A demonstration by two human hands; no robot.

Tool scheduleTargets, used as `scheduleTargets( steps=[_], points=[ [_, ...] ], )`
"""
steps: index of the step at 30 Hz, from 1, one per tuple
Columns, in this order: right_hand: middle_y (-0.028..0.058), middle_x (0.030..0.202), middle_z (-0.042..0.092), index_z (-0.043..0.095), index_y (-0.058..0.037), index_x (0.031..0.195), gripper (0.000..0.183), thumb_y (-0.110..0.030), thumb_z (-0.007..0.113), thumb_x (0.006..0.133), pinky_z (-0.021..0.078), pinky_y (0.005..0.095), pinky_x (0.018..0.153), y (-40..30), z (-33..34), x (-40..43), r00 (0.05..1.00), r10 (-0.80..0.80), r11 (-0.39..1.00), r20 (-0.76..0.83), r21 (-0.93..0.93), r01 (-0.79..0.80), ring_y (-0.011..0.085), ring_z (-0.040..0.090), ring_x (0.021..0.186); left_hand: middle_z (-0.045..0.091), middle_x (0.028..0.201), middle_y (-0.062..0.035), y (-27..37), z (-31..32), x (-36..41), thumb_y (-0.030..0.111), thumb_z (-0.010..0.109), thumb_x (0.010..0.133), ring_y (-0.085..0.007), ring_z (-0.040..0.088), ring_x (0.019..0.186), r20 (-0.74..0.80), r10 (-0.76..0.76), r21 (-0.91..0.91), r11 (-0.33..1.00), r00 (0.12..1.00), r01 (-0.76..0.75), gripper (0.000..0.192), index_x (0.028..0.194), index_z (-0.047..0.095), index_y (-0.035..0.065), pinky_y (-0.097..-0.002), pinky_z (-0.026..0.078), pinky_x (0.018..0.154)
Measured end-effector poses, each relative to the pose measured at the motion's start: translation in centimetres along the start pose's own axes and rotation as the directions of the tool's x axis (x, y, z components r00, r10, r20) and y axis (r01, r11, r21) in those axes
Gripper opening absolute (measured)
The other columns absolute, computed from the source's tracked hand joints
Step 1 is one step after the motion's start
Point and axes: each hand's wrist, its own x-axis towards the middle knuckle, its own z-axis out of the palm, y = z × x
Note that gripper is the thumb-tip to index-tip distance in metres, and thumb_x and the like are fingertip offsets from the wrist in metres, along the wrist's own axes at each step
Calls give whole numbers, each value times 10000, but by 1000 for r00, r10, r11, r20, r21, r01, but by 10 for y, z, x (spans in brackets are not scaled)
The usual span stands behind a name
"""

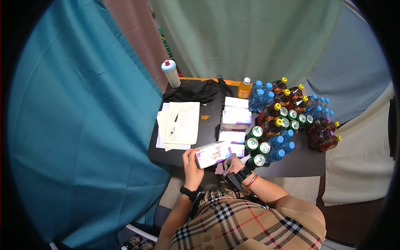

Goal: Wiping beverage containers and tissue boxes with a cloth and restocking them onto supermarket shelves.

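My left hand (192,167) grips the left end of a white and purple tissue box (212,155), which is held tilted at the table's near edge. At the box's right end is my right hand (235,165), with a crumpled greyish-pink cloth (225,165) in its fingers. More boxes of the same kind, among them a white and purple carton (236,120), stand in a row just beyond. Green drink cans (258,160) stand close to the right of my right hand. Both wrists wear black bands.
Bottles with blue caps (276,154) and dark drink bottles with yellow caps (271,126) crowd the right side. Papers (184,125) with a pen, a black bag (193,91) and a white tumbler (171,75) occupy the left. Curtains (250,37) surround the dark table (207,132).
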Motion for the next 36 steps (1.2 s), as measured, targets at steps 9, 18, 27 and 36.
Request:
scheduleTargets(
  steps=[9,18,27,36],
  points=[
    [133,1173,577,497,-47,1218,291,-206,412,989,503,450,876,-27,-76,19,912,-317,930,262,-103,353,284,589,1033,480,1190,-185,-18,103,55,-147,563,699,-398,497,1104,253,-24,-187,980,967,73,544,1196,465,53,-396,440,896],
    [107,1153,564,496,-36,1187,288,-223,451,973,490,412,870,-58,-50,11,995,-86,982,57,172,75,260,586,1002,556,1150,-260,-32,132,65,-67,558,753,-419,542,1075,313,-162,-111,972,936,206,699,1384,295,78,-412,450,890],
    [26,968,642,600,-137,1011,217,-284,450,959,517,342,804,-29,-28,27,974,50,995,223,-91,-30,180,625,886,361,1349,-254,-33,64,8,-103,465,791,-413,382,1248,154,-176,-159,967,972,200,634,1387,303,42,-422,358,1025],
    [83,1005,651,603,-93,1053,342,-372,468,912,486,381,853,106,147,37,816,539,795,207,-444,-413,243,612,944,489,1213,-151,-27,-117,-105,76,587,837,-329,466,1143,-301,-251,40,961,920,275,321,1157,562,59,-400,405,956]
  ],
)
